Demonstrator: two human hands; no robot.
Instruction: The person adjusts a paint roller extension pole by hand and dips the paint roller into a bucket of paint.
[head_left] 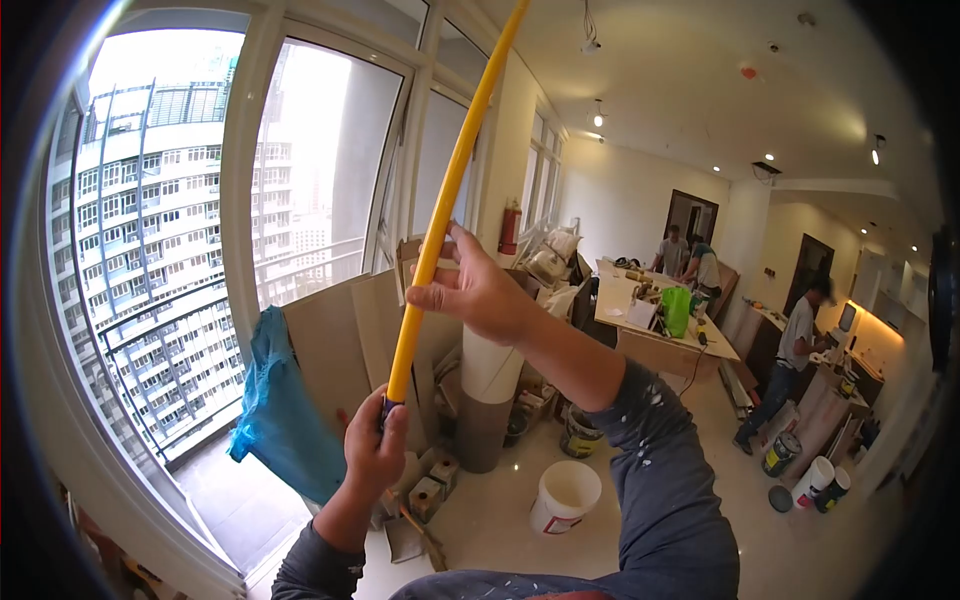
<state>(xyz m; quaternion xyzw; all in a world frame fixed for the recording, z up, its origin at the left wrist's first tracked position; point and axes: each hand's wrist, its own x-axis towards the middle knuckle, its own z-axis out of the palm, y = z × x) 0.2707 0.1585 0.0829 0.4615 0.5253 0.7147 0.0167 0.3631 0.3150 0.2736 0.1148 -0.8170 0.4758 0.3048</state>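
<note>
Sleeved hands hold yellow pole across window edges; floor opens rightward.

Tall pale-framed windows at left, bright daylight outside; glossy light floor; cream far wall; ceiling with lamps lit; cluttered worktable mid-room.

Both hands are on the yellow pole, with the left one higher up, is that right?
Not quite: the right hand is the higher one, with the left hand below it, as the head view shows. Both are on the yellow pole.
</note>
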